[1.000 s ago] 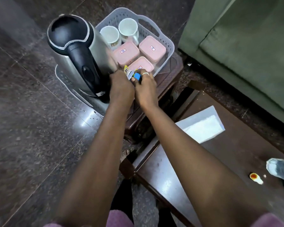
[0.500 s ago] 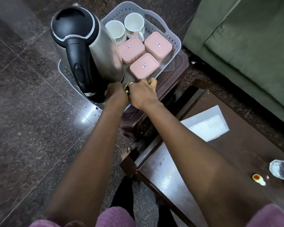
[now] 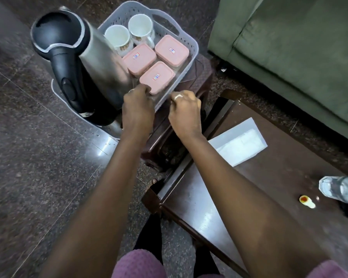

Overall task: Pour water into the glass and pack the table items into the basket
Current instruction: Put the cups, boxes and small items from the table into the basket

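Basket (image 3: 189, 63) is packed. Kettle (image 3: 84, 63) fills its L side & stands far taller than the rest. Two mugs (image 3: 117, 38) block the far end; three pink boxes (image 3: 139, 58) cover the R side w/ only slits btwn them. A small gap at the near rim, btwn kettle & nearest box (image 3: 156, 77), is taken by the left hand (image 3: 138, 109), w/ the right hand (image 3: 184, 113) just beside it. Sofa (image 3: 289, 57) crowds the R. Table (image 3: 269, 187) has bare top btwn paper (image 3: 237, 144) & bottle (image 3: 340, 189).

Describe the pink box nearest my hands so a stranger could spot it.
Find the grey basket holding the big steel kettle. Three pink-lidded boxes sit inside; the wanted box is alone in the row nearest you, farthest from the two white mugs.
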`<state>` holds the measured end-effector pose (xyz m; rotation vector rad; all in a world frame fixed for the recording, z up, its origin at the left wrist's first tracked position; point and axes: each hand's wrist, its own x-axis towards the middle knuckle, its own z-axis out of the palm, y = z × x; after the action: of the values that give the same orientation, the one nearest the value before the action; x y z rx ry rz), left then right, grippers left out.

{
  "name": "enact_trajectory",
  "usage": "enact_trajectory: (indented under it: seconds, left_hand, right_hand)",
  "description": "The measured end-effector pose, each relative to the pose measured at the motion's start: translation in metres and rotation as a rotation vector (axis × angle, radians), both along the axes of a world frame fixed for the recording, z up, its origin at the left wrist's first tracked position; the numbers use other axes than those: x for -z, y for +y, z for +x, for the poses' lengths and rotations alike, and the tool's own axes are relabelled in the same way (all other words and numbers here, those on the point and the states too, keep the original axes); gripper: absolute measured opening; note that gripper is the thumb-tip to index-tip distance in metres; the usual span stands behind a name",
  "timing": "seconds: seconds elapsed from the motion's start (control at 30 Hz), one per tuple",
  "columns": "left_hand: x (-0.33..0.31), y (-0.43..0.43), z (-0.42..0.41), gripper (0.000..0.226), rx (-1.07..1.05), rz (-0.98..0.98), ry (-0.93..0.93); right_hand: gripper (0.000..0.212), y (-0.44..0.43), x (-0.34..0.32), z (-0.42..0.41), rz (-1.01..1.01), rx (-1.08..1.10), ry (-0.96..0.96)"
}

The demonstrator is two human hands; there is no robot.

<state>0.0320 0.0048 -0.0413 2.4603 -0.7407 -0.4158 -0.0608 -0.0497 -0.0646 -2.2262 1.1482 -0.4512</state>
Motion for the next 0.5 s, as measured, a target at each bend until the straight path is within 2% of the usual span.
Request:
enact_trajectory:
  seconds: [0.13, 0.23, 0.33, 0.5]
  left_hand:
    - [0.006, -0.015, -0.060, 0.027, 0.145, -0.129, -0.010]
    - [0.021, -0.018, -0.121, 0.027, 0.279, -0.163, 0.060]
    - [0.043, -0.012, -0.175, 0.027, 0.404, -0.081, 0.121]
    - [0.072, 0.001, -0.256, 0.025, 0.577, 0.047, 0.317]
  right_hand:
    - [0.031, 0.004, 0.009, -0.056, 0.040, 0.137, 0.004]
    - [0.029, 0.012, 0.017, -0.108, 0.052, 0.267, -0.008]
    - [0.023, 0.024, 0.029, -0.156, 0.084, 0.363, 0.030]
    - [0.026, 0.046, 0.053, -0.245, 0.192, 0.496, 0.094]
